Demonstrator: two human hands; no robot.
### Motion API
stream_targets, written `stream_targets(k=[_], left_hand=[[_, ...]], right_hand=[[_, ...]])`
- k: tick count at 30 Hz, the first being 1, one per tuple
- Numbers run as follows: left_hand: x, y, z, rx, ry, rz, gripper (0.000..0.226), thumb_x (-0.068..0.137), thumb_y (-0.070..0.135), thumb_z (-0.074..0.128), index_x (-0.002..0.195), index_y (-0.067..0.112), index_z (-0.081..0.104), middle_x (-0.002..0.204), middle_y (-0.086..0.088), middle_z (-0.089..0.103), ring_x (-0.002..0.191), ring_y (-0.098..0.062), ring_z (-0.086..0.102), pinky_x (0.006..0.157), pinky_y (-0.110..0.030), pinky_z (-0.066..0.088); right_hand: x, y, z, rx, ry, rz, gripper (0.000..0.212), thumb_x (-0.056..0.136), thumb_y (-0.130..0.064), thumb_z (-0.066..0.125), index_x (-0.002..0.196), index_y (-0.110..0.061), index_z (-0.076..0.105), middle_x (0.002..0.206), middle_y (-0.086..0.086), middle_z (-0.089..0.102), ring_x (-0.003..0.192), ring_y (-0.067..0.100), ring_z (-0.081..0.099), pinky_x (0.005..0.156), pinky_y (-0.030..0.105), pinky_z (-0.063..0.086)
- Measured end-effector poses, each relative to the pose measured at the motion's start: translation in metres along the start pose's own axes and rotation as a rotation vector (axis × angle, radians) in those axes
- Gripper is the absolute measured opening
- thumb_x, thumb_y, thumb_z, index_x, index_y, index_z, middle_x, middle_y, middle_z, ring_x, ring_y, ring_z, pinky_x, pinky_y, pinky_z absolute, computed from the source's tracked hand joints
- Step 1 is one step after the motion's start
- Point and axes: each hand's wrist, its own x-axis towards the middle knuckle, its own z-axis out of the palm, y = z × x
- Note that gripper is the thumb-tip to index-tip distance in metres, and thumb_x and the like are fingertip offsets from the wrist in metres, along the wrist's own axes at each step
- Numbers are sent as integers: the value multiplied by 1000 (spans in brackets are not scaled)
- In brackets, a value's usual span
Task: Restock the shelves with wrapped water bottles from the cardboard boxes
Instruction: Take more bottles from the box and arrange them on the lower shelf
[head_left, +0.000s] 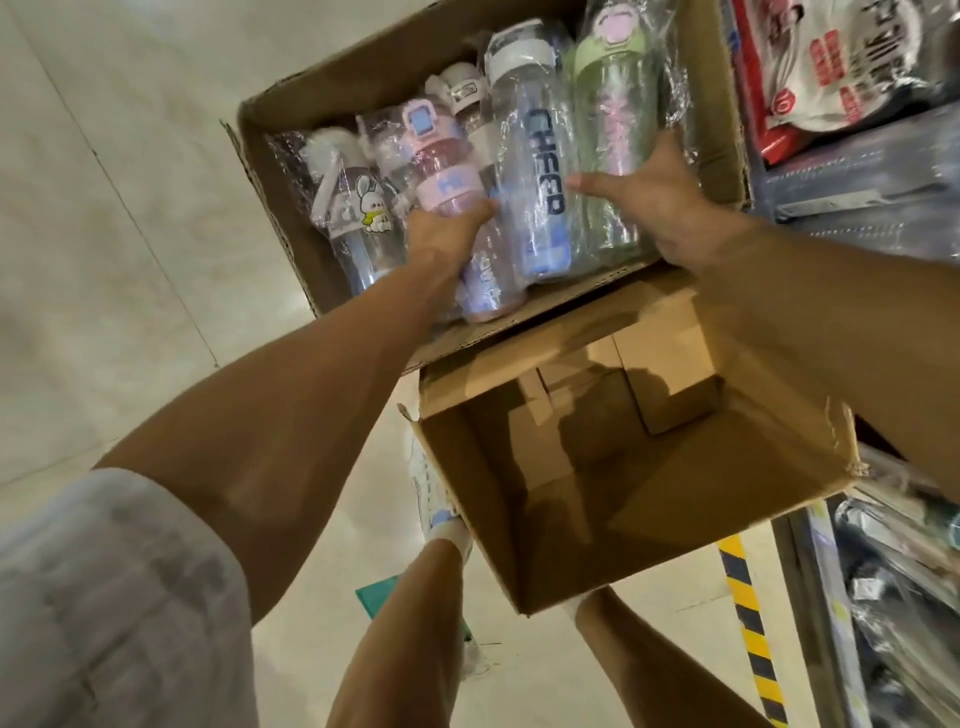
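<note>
Your left hand gripping pink bottle, right hand clasping green bottle, both inside full box, empty box touching its near edge, open floor left.

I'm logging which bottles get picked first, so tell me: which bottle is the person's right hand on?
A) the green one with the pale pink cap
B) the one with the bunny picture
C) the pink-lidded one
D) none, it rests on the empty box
A: the right hand grips the base of the green bottle, while the left hand holds the pink-lidded bottle.
</note>
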Motion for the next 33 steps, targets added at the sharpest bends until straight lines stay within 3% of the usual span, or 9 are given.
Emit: stream_targets(k=[5,8,13,16,18,20,24,29,33], left_hand=[[-38,2,-31,-96,-25,-24,69,83,28,84,138,16,45,114,-6,72,90,-22,77,73,-44,65],[-78,10,-54,-160,-81,-29,60,87,26,80,137,18,47,122,-9,70,103,-27,74,86,-54,62],[-182,42,-77,-209,-225,69,66,74,25,84,133,14,54,130,-18,67,115,-36,70,97,-61,56],[-263,67,-77,-138,-233,175,56,73,25,81,124,12,62,117,-15,72,109,-35,72,98,-62,56],[-321,88,-75,-113,-227,245,46,74,26,79,117,13,67,107,-11,75,105,-34,73,97,-62,56],[-386,108,-68,-88,-258,314,56,71,30,81,121,9,67,107,-12,75,104,-34,73,97,-61,56],[-515,145,-52,-21,-310,430,59,72,34,85,124,12,66,111,-11,77,103,-32,75,96,-60,57],[-662,163,-35,34,-416,586,42,78,30,80,117,18,70,112,-12,77,105,-33,74,97,-60,57],[-753,166,-29,114,-591,696,37,85,27,74,120,14,70,110,-11,76,105,-33,73,96,-56,57]], right_hand=[[-64,-21,-2,185,-22,-27,115,60,-63,92,153,-22,38,144,-7,54,129,14,54,108,40,49],[-114,-24,-8,320,-40,-16,92,78,-44,88,153,-26,38,131,-15,57,114,2,58,90,25,49],[-224,-47,-44,544,-56,1,63,83,-34,86,136,-33,51,123,-9,70,106,5,70,88,32,61],[-304,-64,-79,635,5,-22,76,73,-43,92,139,-30,56,127,-5,71,112,13,71,95,43,59],[-361,-79,-112,654,55,-92,75,79,-34,88,144,-24,54,126,-6,71,106,6,71,86,28,58],[-420,-89,-149,708,66,-144,70,86,-18,83,148,-21,51,128,-8,69,106,2,70,85,23,58],[-523,-104,-218,778,87,-214,73,71,-28,93,133,-43,56,129,-11,71,112,7,70,89,33,59],[-630,-117,-281,794,193,-351,67,79,-17,87,138,-27,57,117,-3,76,109,22,74,87,43,62],[-717,-115,-316,878,264,-481,68,82,-1,80,139,-27,52,121,-7,75,113,17,72,88,31,58]])
